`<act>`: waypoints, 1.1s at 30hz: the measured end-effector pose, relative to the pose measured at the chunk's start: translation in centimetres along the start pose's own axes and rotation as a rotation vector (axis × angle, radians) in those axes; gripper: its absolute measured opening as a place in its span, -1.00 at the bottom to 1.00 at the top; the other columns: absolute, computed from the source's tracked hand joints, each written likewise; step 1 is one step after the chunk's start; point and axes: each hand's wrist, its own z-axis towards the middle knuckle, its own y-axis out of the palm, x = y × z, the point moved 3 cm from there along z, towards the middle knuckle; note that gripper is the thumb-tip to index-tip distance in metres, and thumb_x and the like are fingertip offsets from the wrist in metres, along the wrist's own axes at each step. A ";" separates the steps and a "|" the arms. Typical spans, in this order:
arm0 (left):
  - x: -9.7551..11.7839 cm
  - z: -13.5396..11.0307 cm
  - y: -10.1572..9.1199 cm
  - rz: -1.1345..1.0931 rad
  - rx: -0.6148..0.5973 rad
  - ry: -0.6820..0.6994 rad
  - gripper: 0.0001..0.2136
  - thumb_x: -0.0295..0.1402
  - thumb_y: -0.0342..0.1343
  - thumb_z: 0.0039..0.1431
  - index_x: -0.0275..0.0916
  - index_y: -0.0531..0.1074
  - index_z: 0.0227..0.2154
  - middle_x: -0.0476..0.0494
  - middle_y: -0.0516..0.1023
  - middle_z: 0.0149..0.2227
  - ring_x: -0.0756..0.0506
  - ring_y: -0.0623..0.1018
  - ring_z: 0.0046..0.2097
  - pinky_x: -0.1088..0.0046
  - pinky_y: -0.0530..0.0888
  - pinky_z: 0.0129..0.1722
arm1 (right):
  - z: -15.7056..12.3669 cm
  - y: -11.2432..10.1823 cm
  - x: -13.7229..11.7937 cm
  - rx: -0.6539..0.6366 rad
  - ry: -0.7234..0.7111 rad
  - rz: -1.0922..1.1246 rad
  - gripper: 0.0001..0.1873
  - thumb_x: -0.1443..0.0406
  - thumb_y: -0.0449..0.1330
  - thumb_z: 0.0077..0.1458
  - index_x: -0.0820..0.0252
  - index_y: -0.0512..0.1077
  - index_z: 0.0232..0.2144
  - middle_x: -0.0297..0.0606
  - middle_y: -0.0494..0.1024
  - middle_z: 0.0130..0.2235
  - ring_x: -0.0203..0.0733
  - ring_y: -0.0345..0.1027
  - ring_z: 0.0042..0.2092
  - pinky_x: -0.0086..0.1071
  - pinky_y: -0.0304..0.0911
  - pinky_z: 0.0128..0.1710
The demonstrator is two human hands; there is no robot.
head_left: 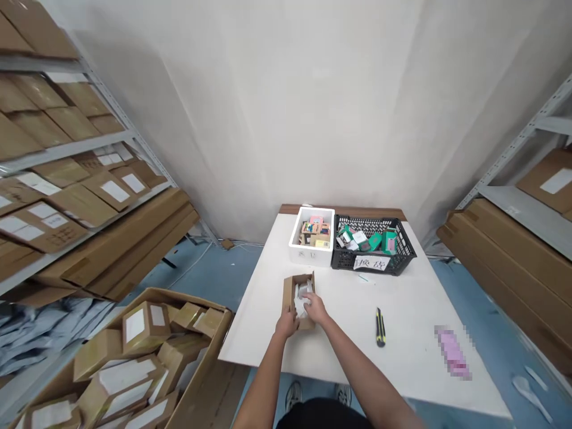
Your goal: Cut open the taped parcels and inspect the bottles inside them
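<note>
Left steel shelving (67,149) is stacked with labelled brown cartons; a second rack (527,202) stands on the right with long flat cartons below it. On the floor at lower left, a big open carton (179,293) is full of small labelled boxes.

The white counter (348,345) is pushed against the wall. At its back sit a black crate (344,259) of green and pink packs and, touching it on the left, a white bin (310,255) of mixed small boxes.

The small carton (289,292) is near the front edge, flaps open. The left hand (286,325) has its fingers clamped on the near-left corner. The right hand (316,308) is inside the opening, fingers closed on a white packet (302,293).

My read: contents are being handled at the open box, which is braced but not lifted. Moving the packet calls for the left hand to keep the carton pinned and for a straight path past the flaps.

The utility knife (379,328) lies apart to the right, untouched. A pink item (452,351) lies further right, too blurred to identify.
</note>
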 end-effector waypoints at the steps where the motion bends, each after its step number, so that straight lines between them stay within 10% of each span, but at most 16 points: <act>1: -0.3 -0.7 0.5 0.003 -0.030 0.000 -0.75 -0.38 0.28 0.11 -0.19 0.63 -0.11 -0.36 0.39 0.37 -0.35 0.44 0.36 0.12 0.46 0.23 | -1.0 0.3 0.4 -0.015 0.041 -0.082 -0.54 0.47 0.24 -0.09 0.08 0.66 -0.12 -0.09 0.62 0.12 0.15 0.46 0.23 0.03 0.29 0.33; 8: -0.8 -2.4 1.7 0.057 -0.046 0.099 -0.67 -0.51 0.32 0.06 -0.17 0.59 -0.07 -0.30 0.16 0.50 -0.36 0.24 0.47 0.10 0.37 0.30 | -8.4 0.0 4.0 -0.067 0.195 -0.441 -0.41 0.53 0.35 -0.13 0.07 0.63 -0.01 -0.13 0.21 0.48 0.30 -0.05 0.51 0.16 0.13 0.40; 18: 2.9 -2.7 3.7 -0.010 0.145 0.516 -0.86 -0.48 0.18 0.21 -0.19 0.61 -0.23 -0.26 0.44 0.29 -0.28 0.47 0.22 0.07 0.46 0.23 | -14.8 -3.5 3.1 0.375 0.239 -0.592 -0.73 0.46 0.22 0.16 0.13 0.65 -0.18 -0.08 0.41 0.36 0.12 0.23 0.40 -0.02 0.21 0.38; 27: 20.3 -6.7 3.9 -0.008 0.160 0.945 -0.81 -0.47 0.12 0.29 -0.15 0.61 -0.16 -0.31 0.42 0.32 -0.35 0.32 0.41 -0.03 0.43 0.34 | -24.8 -16.3 -3.3 0.905 0.179 -0.650 -0.74 0.45 0.20 0.24 0.10 0.63 -0.14 -0.06 0.42 0.34 0.08 0.23 0.38 0.07 0.28 0.34; 33: 33.4 -17.0 12.6 0.009 0.008 1.249 -0.81 -0.42 0.10 0.34 -0.12 0.62 -0.16 -0.26 0.47 0.29 -0.29 0.42 0.35 0.09 0.46 0.32 | -40.5 -24.7 -3.4 1.192 0.357 -0.732 -0.76 0.43 0.23 0.23 0.11 0.61 -0.11 -0.05 0.43 0.32 0.08 0.19 0.39 0.03 0.25 0.35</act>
